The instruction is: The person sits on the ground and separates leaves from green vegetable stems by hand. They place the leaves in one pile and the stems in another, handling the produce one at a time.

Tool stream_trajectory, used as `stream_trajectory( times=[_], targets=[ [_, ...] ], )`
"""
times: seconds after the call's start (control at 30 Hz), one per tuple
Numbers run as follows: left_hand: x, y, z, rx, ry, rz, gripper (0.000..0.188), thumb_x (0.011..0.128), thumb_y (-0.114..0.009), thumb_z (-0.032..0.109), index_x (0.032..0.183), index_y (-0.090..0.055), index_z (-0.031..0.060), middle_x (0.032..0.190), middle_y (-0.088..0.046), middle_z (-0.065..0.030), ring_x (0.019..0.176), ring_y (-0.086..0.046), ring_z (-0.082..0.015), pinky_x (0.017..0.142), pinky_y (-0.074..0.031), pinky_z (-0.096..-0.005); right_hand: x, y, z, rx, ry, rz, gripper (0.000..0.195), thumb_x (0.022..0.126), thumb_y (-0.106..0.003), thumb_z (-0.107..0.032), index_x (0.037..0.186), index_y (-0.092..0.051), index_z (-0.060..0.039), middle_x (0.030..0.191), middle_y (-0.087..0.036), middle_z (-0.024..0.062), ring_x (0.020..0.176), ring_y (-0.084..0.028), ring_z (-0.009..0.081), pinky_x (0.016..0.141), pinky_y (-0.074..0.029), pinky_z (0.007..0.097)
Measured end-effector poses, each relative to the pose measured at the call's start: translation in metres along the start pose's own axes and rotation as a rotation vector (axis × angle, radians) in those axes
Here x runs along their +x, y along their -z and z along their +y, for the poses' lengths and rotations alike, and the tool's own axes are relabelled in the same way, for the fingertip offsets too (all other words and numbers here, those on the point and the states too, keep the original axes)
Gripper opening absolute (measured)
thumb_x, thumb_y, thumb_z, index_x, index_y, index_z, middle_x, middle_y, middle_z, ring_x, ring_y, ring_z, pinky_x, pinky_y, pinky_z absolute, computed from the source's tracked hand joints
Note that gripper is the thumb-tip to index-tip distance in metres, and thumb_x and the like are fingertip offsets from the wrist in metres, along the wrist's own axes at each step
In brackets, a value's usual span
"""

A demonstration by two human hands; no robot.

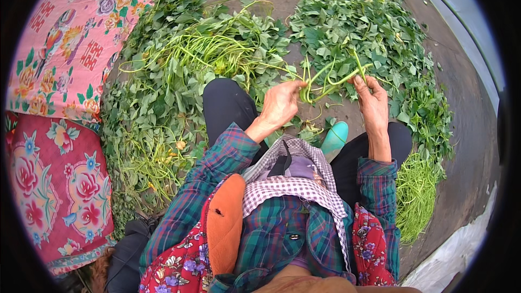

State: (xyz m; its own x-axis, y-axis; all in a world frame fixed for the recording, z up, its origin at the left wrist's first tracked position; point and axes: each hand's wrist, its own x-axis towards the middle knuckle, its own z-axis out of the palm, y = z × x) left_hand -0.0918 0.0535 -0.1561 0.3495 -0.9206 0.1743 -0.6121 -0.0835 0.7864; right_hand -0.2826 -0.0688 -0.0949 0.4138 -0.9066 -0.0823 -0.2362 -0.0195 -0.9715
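My left hand (281, 103) is closed around a small bunch of green leaf stalks (310, 89) between my knees. Thumb and fingers of my right hand (372, 99) pinch a few thick pale-green stems (346, 78) that reach across from that bunch. Left of my hands spreads a heap of leafy vine cuttings (203, 49), its long bare stalks lying on top. Another heap, mostly lobed green leaves (354, 24), lies ahead and to the right. Which stems each palm hides I cannot tell.
A pile of thin bare green stalks (417, 195) lies beside my right knee. Floral cloths, one pink (61, 49) and one red (61, 187), cover the left side. One turquoise shoe (336, 136) shows between my legs. White sheeting (452, 248) lies at lower right.
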Motion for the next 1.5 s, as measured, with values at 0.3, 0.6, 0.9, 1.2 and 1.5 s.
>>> stream_trajectory(
  times=[0.3, 0.6, 0.9, 1.2, 1.5],
  targets=[
    [0.031, 0.052, 0.024, 0.382, -0.097, 0.012, 0.031, 0.081, -0.056, 0.008, 0.111, -0.064, 0.0076, 0.104, -0.064, -0.0115, 0.089, -0.063, -0.0275, 0.076, -0.049, -0.0351, 0.002, -0.002, -0.012, -0.436, 0.208, 0.142, 0.029, 0.095, -0.052, -0.031, 0.09, -0.062, -0.0047, 0.061, -0.054, 0.002, 0.056, -0.046, 0.0121, 0.057, -0.04, 0.0275],
    [0.069, 0.012, 0.036, -0.757, -0.036, -0.458, 0.033, 0.091, -0.059, 0.015, 0.121, -0.058, 0.0006, 0.1, -0.065, -0.0052, 0.093, -0.059, -0.0114, 0.084, -0.047, -0.028, 0.002, -0.026, -0.022, -0.607, 0.356, -0.234, 0.018, 0.09, -0.054, -0.02, 0.098, -0.063, -0.0074, 0.071, -0.062, 0.0105, 0.068, -0.062, 0.0285, 0.061, -0.046, 0.0389],
    [0.08, -0.007, 0.02, -0.97, 0.139, -0.38, 0.015, 0.088, -0.065, 0.016, 0.091, -0.063, 0.0018, 0.083, -0.064, -0.0022, 0.074, -0.059, -0.0086, 0.068, -0.047, -0.0248, 0.011, -0.017, -0.028, -0.638, 0.3, -0.3, 0.019, 0.089, -0.056, -0.025, 0.091, -0.065, -0.0083, 0.067, -0.061, 0.01, 0.068, -0.061, 0.0269, 0.061, -0.045, 0.0377],
    [0.082, -0.007, 0.006, -1.064, 0.116, -0.511, 0.015, 0.083, -0.07, 0.017, 0.086, -0.063, 0.0036, 0.078, -0.063, 0.0008, 0.066, -0.055, -0.0059, 0.059, -0.043, -0.0216, 0.012, -0.017, -0.018, -0.655, 0.269, -0.404, 0.021, 0.088, -0.057, -0.029, 0.089, -0.068, -0.0101, 0.06, -0.053, 0.0106, 0.065, -0.055, 0.0277, 0.059, -0.04, 0.0406],
    [0.078, -0.021, 0.017, -0.588, 0.108, 0.195, 0.011, 0.078, -0.068, 0.003, 0.081, -0.057, 0.002, 0.07, -0.053, 0.0031, 0.064, -0.047, -0.0041, 0.056, -0.039, -0.0204, 0.004, -0.029, -0.024, 0.139, -0.165, -0.673, 0.028, 0.094, -0.055, -0.027, 0.081, -0.061, -0.0022, 0.06, -0.045, -0.0044, 0.055, -0.038, 0.0055, 0.053, -0.03, 0.0219]
  ],
)
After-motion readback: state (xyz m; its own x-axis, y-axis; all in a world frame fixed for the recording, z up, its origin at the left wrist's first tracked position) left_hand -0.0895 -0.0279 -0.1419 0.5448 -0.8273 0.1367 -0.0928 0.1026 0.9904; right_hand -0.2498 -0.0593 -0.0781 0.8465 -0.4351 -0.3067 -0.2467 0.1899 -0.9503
